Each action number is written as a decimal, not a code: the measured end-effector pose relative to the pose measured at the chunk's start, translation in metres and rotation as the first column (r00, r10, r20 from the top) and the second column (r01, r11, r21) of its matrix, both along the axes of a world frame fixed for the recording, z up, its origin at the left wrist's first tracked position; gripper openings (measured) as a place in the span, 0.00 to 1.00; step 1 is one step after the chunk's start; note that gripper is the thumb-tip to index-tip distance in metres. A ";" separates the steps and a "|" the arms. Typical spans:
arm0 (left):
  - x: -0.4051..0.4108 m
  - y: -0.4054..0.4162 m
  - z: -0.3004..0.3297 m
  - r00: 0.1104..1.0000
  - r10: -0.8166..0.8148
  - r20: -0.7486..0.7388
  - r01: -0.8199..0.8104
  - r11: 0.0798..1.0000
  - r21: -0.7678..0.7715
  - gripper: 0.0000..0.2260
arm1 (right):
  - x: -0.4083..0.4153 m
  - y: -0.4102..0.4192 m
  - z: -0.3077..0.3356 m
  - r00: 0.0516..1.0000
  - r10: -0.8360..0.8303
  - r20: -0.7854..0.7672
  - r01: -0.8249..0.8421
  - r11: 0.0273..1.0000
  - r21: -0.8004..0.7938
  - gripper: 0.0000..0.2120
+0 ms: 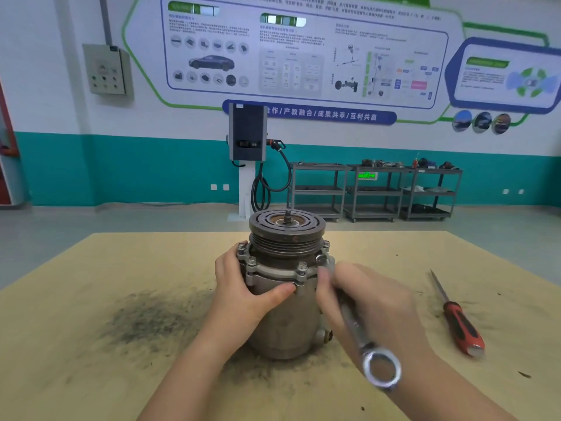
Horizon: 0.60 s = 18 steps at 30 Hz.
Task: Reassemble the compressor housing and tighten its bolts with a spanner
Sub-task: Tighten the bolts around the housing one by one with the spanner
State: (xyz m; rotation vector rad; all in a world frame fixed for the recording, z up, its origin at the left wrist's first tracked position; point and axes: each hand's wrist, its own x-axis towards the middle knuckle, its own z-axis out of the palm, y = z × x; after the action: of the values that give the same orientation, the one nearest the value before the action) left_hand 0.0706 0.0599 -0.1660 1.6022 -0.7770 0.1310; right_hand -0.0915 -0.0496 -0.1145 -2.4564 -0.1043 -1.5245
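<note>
A wide tan surface fills the near part of the room, smeared with a dark patch of grime left of centre. Standing upright in the middle of it is the compressor housing, a dull grey metal cylinder with a grooved pulley on top and a bolted flange ringing it just below. The person's left hand is wrapped around the left side of the housing at flange height, fingers curled behind the body and the thumb pressed across the front just under the flange. The right hand grips the shank of a silver spanner, fingers closed round it; the hand is a little blurred. The spanner's far end sits at a bolt on the right side of the flange, while its ring end points back toward the person, above the right forearm. Other bolts stand upright around the flange. Well to the right, apart from everything else, a screwdriver with a red and black handle lies flat on the surface, its blade pointing away.
</note>
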 end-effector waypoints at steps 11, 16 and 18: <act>-0.001 0.002 0.002 1.000 -0.015 -0.005 0.015 0.999 0.029 0.39 | 0.016 -0.064 0.026 0.783 0.509 0.357 -0.380 -0.063 0.923 0.10; -0.001 0.001 0.001 1.000 -0.006 -0.011 0.006 1.000 0.027 0.45 | 0.025 -0.087 0.022 0.698 0.637 0.327 -0.391 -0.045 0.919 0.13; -0.001 0.001 0.001 1.000 -0.005 -0.007 0.005 1.000 0.029 0.45 | 0.030 -0.094 0.029 0.665 0.701 0.257 -0.344 -0.018 0.939 0.14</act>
State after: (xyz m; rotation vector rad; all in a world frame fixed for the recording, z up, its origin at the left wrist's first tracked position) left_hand 0.0695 0.0613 -0.1649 1.6270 -0.7809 0.1110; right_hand -0.0619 -0.1438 -0.0853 -1.2149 -0.0259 -0.4458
